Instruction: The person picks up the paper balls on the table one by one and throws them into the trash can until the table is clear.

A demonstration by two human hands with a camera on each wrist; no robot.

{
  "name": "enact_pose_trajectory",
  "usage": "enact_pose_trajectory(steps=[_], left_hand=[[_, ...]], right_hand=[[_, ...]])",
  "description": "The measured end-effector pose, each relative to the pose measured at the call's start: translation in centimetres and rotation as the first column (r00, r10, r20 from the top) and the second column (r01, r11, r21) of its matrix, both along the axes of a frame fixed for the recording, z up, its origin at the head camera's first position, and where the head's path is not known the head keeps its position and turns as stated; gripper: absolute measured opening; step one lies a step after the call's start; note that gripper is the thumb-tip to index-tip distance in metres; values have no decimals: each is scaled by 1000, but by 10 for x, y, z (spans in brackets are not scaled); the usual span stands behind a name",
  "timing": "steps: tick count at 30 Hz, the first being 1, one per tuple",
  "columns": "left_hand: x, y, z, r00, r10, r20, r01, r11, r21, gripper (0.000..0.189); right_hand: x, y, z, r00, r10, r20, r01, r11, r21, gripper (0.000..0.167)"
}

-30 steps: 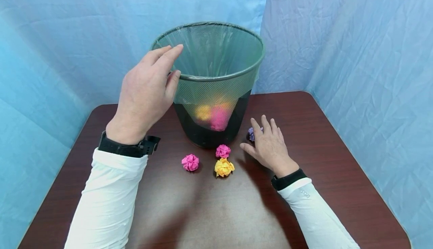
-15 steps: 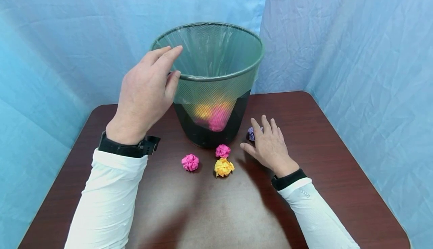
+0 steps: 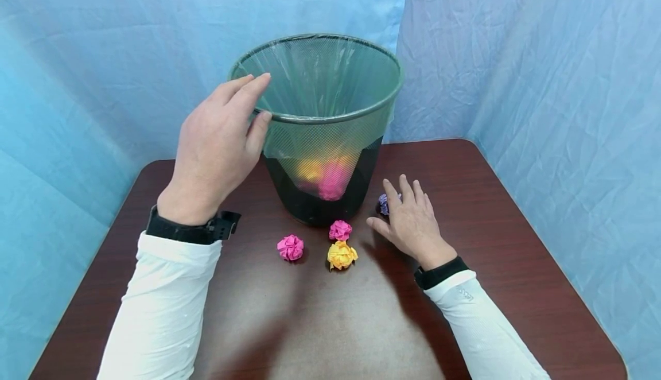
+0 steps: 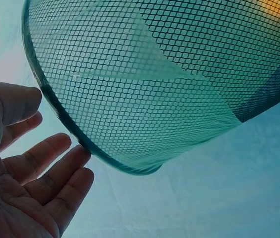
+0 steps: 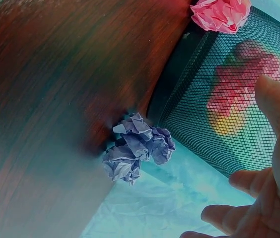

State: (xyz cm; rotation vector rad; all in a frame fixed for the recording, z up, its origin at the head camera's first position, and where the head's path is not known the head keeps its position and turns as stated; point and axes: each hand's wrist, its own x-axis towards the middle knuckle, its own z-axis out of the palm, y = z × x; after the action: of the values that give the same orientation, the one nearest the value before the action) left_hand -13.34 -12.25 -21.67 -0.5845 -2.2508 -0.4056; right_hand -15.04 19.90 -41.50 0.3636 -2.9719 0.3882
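Note:
A mesh wastebasket (image 3: 317,212) with a thin green liner stands on the table. My left hand (image 3: 214,142) is at its near left rim, fingers loosely extended; in the left wrist view the thumb tip and fingertips come right up to the rim (image 4: 60,111). My right hand (image 3: 413,228) is spread over crumpled purple paper (image 3: 383,204), partly hiding it from the head view. The right wrist view shows this purple paper (image 5: 137,146) on the table beside the basket, apart from the fingers. Through the mesh, yellow and pink crumpled paper (image 3: 333,182) shows inside the basket.
In front of the basket lie a pink paper ball (image 3: 290,248), another pink ball (image 3: 340,231) and a yellow ball (image 3: 342,255), the last two side by side. Blue cloth (image 3: 516,53) hangs behind and beside the brown table (image 3: 516,299).
My left hand has shifted slightly left and down along the basket's rim. The coloured paper inside the basket has shifted slightly. My right hand and the loose paper balls have stayed put.

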Motion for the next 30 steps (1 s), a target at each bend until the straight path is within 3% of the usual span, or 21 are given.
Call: enact_pose_trajectory(steps=[15,22,30], left_hand=[[6,-13,-9,997,61,37,-61,998,14,51],[8,-20,-18,997,70,25,-70,997,13,54],[12,-29,-28,992,110,66,-110,994,0,59]], right_hand=[[0,-1,1,1000,6,-5,-6,1000,-2,92],[-1,-1,1,1000,4,1,-4,1000,-3,93],[-2,-1,0,1000,1,2,-1,1000,-2,92]])
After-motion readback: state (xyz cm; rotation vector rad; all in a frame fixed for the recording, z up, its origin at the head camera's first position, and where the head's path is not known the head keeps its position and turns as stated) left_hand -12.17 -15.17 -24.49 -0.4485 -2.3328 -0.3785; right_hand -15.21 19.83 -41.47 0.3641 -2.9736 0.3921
